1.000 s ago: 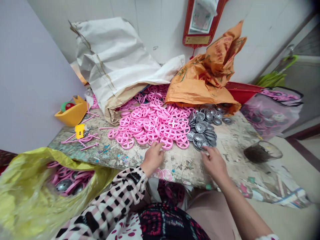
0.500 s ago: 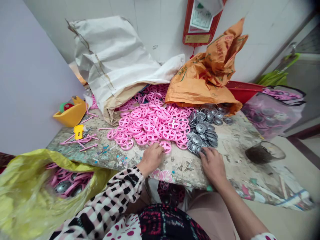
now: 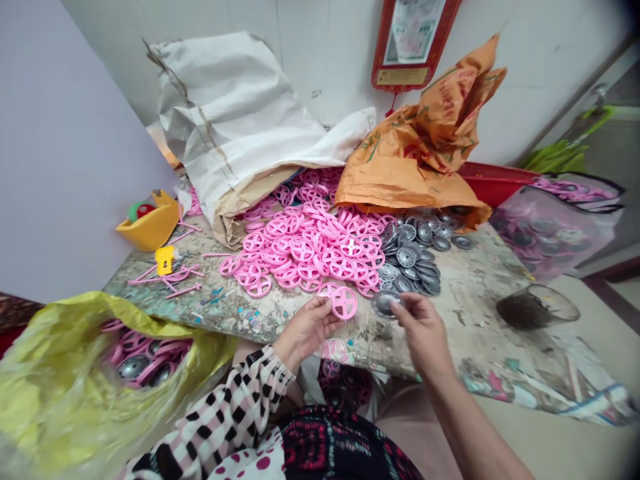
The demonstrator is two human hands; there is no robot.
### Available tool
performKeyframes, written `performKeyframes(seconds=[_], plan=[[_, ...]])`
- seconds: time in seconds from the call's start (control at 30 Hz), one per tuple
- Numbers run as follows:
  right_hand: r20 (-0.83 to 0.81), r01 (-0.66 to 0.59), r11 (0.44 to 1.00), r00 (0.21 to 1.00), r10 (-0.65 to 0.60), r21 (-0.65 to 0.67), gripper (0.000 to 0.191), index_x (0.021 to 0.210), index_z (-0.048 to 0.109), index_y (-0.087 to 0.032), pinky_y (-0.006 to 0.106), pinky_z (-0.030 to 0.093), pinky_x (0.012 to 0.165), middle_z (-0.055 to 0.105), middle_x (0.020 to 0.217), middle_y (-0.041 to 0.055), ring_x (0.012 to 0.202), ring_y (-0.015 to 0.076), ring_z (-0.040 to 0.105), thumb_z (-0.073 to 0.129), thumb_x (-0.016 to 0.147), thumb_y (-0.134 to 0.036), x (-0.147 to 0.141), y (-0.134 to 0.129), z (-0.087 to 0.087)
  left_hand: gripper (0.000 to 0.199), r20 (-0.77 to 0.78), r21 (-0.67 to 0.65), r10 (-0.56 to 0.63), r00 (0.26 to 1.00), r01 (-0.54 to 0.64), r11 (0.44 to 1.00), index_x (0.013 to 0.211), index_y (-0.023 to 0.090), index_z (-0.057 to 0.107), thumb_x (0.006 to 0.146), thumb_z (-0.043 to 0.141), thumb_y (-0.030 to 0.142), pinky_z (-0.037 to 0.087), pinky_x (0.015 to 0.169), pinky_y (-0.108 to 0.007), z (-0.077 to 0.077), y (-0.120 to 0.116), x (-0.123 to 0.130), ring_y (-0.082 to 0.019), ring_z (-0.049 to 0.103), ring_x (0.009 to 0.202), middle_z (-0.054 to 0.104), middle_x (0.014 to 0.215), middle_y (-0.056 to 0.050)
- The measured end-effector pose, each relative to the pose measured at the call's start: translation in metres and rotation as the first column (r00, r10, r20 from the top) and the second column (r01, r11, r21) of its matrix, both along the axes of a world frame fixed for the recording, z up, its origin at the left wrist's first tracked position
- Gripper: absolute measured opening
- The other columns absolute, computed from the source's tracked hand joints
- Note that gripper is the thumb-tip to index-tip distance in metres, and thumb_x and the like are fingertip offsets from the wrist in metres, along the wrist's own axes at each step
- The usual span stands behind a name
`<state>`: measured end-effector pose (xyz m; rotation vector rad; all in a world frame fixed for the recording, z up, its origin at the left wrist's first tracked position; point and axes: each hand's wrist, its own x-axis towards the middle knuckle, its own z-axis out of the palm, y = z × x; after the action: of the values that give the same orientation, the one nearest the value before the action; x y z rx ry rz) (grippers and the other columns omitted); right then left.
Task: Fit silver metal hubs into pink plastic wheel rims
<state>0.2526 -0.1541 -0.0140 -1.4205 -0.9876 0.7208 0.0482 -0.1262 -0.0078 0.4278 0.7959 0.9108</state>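
Between thumb and fingers my left hand (image 3: 311, 328) holds a pink spoked wheel ring (image 3: 345, 303), upright, its face toward me. My right hand (image 3: 424, 328) pinches a grey disc (image 3: 385, 304) by its right edge, slightly blurred. Ring and disc are a short gap apart, over the front of the worn table (image 3: 470, 320). Just behind them lies a heap of pink wheel rings (image 3: 303, 251), with a pile of grey discs (image 3: 407, 256) touching its right side.
White sack (image 3: 240, 113) and orange sack (image 3: 415, 167) lie behind the heaps. Left are a yellow holder (image 3: 150, 227), pink sticks (image 3: 183, 291) and a yellow bag (image 3: 55, 380) of wheels. A dark cup (image 3: 535, 308) stands right; beyond it hangs a clear bag (image 3: 555, 233).
The pink ring has been lifted from the heap's front edge in my left hand. My right hand has brought a grey disc off its pile, leftward toward the ring. The view has shifted slightly.
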Motion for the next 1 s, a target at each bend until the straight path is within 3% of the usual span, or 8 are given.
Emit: performKeyframes(seconds=[0.13, 0.23, 0.37, 0.47, 0.67, 0.83, 0.9, 1.0], plan=[[0.256, -0.192, 0.981, 0.950, 0.179, 0.028, 0.023, 0.096, 0.060, -0.019, 0.030, 0.044, 0.071, 0.057, 0.086, 0.0042, 0.078, 0.0171, 0.054, 0.056, 0.084, -0.038, -0.044, -0.014, 0.008, 0.036, 0.044, 0.060, -0.038, 0.998, 0.035, 0.998, 0.094, 0.018, 0.055, 0.068, 0.078, 0.027, 0.052, 0.069, -0.026, 0.003, -0.014, 0.016, -0.013, 0.064, 0.072, 0.065, 0.085, -0.002], [0.462, -0.196, 0.979, 0.874, 0.150, 0.053, 0.026, 0.102, 0.060, -0.018, 0.031, 0.044, 0.073, 0.053, 0.095, 0.0072, 0.080, 0.0177, 0.052, 0.054, 0.086, -0.038, -0.051, -0.022, 0.008, 0.038, 0.000, 0.115, -0.045, 0.999, 0.044, 0.992, 0.091, 0.017, 0.056, 0.065, 0.080, 0.028, 0.051, 0.063, -0.023, 0.008, -0.022, 0.019, -0.011, 0.062, 0.068, 0.065, 0.083, -0.001], [0.439, -0.252, 0.967, 0.865, 0.244, -0.041, 0.038, 0.115, 0.053, -0.018, 0.030, 0.045, 0.073, 0.057, 0.100, 0.0070, 0.080, 0.0173, 0.054, 0.056, 0.084, -0.040, -0.043, -0.021, 0.008, 0.038, -0.070, 0.122, -0.043, 0.997, 0.051, 0.991, 0.088, 0.017, 0.056, 0.063, 0.079, 0.032, 0.050, 0.059, -0.023, 0.013, -0.025, 0.017, -0.011, 0.061, 0.063, 0.065, 0.080, 0.000], [0.377, -0.344, 0.928, 0.847, 0.373, -0.145, 0.025, 0.102, 0.058, -0.019, 0.028, 0.043, 0.070, 0.061, 0.089, 0.0031, 0.077, 0.0171, 0.055, 0.054, 0.084, -0.037, -0.040, -0.020, 0.007, 0.037, -0.158, 0.160, -0.019, 0.987, 0.045, 0.986, 0.082, 0.015, 0.056, 0.060, 0.079, 0.032, 0.048, 0.053, -0.022, 0.009, -0.025, 0.019, -0.012, 0.059, 0.058, 0.063, 0.073, 0.000], [0.233, -0.295, 0.937, 0.913, 0.335, -0.187, 0.025, 0.096, 0.058, -0.020, 0.026, 0.044, 0.064, 0.061, 0.079, 0.0012, 0.070, 0.0169, 0.055, 0.055, 0.082, -0.040, -0.044, -0.029, -0.006, 0.030, -0.296, 0.178, -0.090, 0.951, 0.148, 0.973, 0.079, 0.016, 0.056, 0.063, 0.073, 0.034, 0.043, 0.047, -0.022, -0.004, -0.026, 0.018, -0.012, 0.055, 0.052, 0.059, 0.067, 0.001], [0.250, -0.488, 0.820, 0.789, 0.561, -0.298, 0.023, 0.096, 0.062, -0.021, 0.029, 0.045, 0.070, 0.062, 0.083, 0.0015, 0.076, 0.0180, 0.057, 0.054, 0.083, -0.038, -0.033, -0.048, -0.013, 0.030, -0.586, 0.275, -0.133, 0.800, 0.350, 0.895, 0.097, 0.017, 0.062, 0.069, 0.067, 0.027, 0.041, 0.052, -0.022, -0.011, -0.012, -0.003, -0.010, 0.051, 0.053, 0.058, 0.070, 0.002], [0.332, -0.516, 0.791, 0.721, 0.608, -0.330, 0.027, 0.102, 0.064, -0.022, 0.031, 0.045, 0.076, 0.062, 0.090, 0.0032, 0.082, 0.0189, 0.058, 0.053, 0.085, -0.038, -0.024, -0.053, -0.013, 0.029, -0.731, 0.372, 0.025, 0.682, 0.368, 0.852, 0.102, 0.018, 0.063, 0.074, 0.062, 0.021, 0.044, 0.060, -0.024, -0.014, -0.004, -0.012, -0.012, 0.055, 0.063, 0.060, 0.077, 0.000], [0.483, -0.383, 0.867, 0.721, 0.497, -0.320, 0.036, 0.108, 0.064, -0.020, 0.032, 0.045, 0.076, 0.060, 0.092, 0.0056, 0.081, 0.0195, 0.057, 0.049, 0.086, -0.044, -0.002, -0.045, -0.015, 0.026, -0.867, 0.477, 0.310, 0.390, 0.468, 0.744, 0.102, 0.020, 0.064, 0.079, 0.054, 0.015, 0.045, 0.077, -0.030, -0.015, 0.006, -0.021, -0.017, 0.057, 0.084, 0.063, 0.092, -0.004]])
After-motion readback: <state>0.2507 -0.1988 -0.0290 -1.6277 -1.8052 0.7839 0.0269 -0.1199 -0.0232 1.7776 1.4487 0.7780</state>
